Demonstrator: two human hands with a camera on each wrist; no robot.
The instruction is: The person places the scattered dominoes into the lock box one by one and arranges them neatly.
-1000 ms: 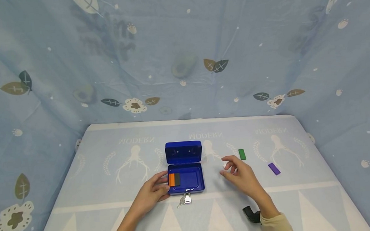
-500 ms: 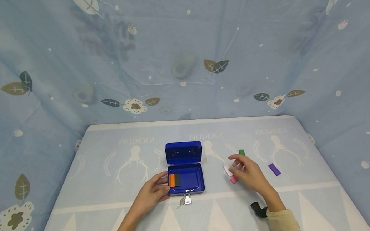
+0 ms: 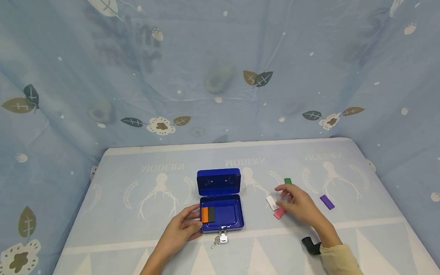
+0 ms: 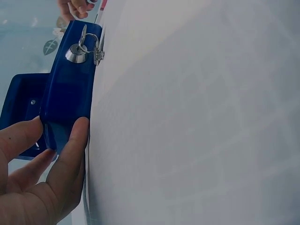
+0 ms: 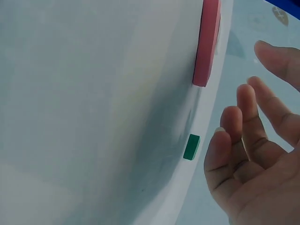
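A blue metal cash box (image 3: pixel 235 229) stands on the table with its lid (image 3: pixel 219 182) raised. My left hand (image 3: pixel 178 230) grips its left side, thumb at the rim and fingers against the wall, as the left wrist view shows. Inside, along the left wall, an orange domino-shaped block (image 3: pixel 204 215) and a dark grey one (image 3: pixel 211 214) lie side by side. My right hand (image 3: pixel 300 205) hovers beside a white block (image 3: pixel 272 203) and a pink block (image 3: pixel 279 213). Nothing is between its parted thumb and fingers in the right wrist view. It partly covers a green block (image 3: pixel 287 181).
A purple block (image 3: pixel 327 202) lies farther right. From the front of the box, a silver lock (image 3: pixel 223 237) sticks out with keys (image 3: pixel 215 241) on a ring. A patterned blue curtain (image 3: pixel 214 61) encloses the table at the back and sides.
My right hand has moved right, away from the box, baring the white and pink blocks that it covered before. The green block has become partly hidden. My left hand stays on the box.
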